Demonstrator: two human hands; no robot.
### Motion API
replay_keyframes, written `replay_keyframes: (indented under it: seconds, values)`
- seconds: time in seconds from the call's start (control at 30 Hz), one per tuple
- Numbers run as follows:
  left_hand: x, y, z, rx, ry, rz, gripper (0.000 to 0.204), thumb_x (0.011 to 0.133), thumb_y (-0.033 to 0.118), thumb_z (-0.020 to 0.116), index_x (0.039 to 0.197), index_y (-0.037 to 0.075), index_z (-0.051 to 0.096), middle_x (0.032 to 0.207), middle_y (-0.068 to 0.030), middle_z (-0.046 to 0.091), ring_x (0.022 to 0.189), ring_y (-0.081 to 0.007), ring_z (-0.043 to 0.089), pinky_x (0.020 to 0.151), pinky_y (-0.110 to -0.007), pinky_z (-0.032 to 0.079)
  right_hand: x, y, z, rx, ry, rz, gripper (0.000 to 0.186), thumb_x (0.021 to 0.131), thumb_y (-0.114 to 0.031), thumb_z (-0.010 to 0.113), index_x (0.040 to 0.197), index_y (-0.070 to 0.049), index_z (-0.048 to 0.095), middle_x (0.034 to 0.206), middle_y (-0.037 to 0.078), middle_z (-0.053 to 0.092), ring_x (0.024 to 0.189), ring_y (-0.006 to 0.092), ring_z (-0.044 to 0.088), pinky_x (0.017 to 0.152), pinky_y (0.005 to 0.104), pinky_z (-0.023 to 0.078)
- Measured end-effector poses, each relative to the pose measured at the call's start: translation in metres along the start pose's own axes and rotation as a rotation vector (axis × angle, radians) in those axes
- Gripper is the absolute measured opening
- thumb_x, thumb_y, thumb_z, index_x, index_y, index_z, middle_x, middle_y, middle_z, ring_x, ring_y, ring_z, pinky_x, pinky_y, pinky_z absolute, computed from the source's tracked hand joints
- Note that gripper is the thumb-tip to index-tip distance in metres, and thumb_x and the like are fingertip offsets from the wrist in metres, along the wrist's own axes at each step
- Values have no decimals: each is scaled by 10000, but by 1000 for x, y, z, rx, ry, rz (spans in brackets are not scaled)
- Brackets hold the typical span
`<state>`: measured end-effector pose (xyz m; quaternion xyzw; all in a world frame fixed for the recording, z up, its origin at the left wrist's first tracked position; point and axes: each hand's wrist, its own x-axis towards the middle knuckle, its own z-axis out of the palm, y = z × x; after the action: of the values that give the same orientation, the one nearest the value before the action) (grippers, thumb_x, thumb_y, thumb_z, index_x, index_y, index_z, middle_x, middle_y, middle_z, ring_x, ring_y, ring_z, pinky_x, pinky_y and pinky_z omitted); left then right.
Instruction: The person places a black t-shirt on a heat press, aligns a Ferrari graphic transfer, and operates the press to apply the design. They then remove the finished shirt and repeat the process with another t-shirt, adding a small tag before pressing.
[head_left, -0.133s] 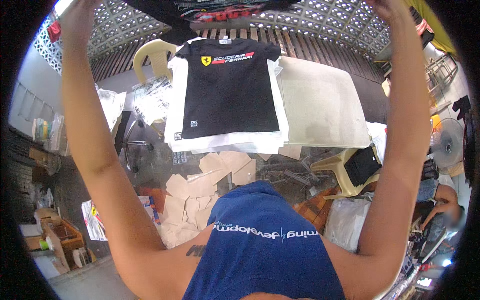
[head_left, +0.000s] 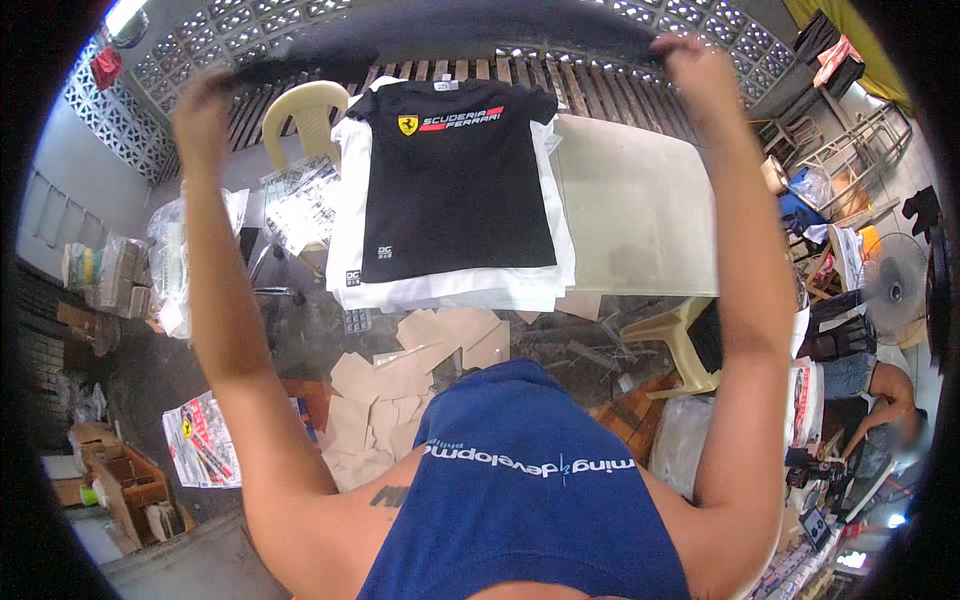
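Note:
Between my raised hands stretches a dark cloth garment, badly blurred by motion and partly past the top of the picture; likely a shirt, though its shape cannot be made out. My left hand is closed on its left end, and my right hand pinches its right end. Below and nearer to me, a black T-shirt with a chest print lies flat and face up. It tops a stack of white shirts on a pale table. Neither hand touches that stack.
A cream plastic chair stands beyond the table's left side; a cream stool is at its right. Brown paper sheets are scattered on the floor before me. A fan and another person are at the far right.
Both hands have come down and inward, drawing closer together. The dark garment has swung and now hangs as a thin blurred band; its coloured print no longer shows.

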<state>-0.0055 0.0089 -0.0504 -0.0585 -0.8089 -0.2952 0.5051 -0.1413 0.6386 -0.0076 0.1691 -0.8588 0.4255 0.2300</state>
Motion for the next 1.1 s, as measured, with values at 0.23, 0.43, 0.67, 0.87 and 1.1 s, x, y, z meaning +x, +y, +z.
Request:
replay_keyframes:
  seconds: [0.23, 0.43, 0.67, 0.87, 1.1]
  values:
    - [-254, -24, 58, 49, -321, -299, 413, 756, -124, 466, 1060, 19, 705, 1142, -155, 705, 1066, -263, 674, 947, -369, 513, -197, 114, 141, -100, -142, 46, 372, 790, -87, 700, 1158, -126, 741, 1015, 123, 674, 991, 295, 645, 888, 383, 536]
    - [-525, 16, 47, 139, -228, -918, 317, 830, 25, 582, 1115, 9, 719, 1065, -228, 696, 1011, -361, 678, 916, -452, 520, -483, 228, 73, -55, -509, 500, 326, 829, -212, 747, 1093, -40, 667, 957, 170, 687, 964, 383, 669, 843, 465, 542]
    - [-713, 102, 27, 87, -1928, -929, 211, 848, 156, 629, 986, 50, 750, 975, -178, 740, 883, -322, 711, 799, -435, 556, -873, 212, -73, -289, -759, 1283, 448, 916, -360, 690, 1261, -75, 685, 1216, 214, 701, 1126, 375, 669, 945, 455, 527]
    - [-692, 114, 166, -58, -2127, 87, 198, 828, 222, 642, 869, 80, 774, 916, -161, 753, 784, -339, 715, 717, -463, 563, -984, 129, -78, -79, -350, 1340, 416, 909, -386, 683, 1171, -64, 719, 1140, 206, 726, 1038, 387, 691, 886, 481, 533]
    - [-627, 226, 385, -92, -1756, -279, 241, 899, 195, 593, 976, 46, 765, 787, -76, 723, 602, -199, 664, 528, -376, 532, -845, 53, -120, -186, 422, 1210, 261, 920, -235, 721, 1076, -28, 744, 1042, 145, 756, 948, 294, 724, 837, 389, 557]
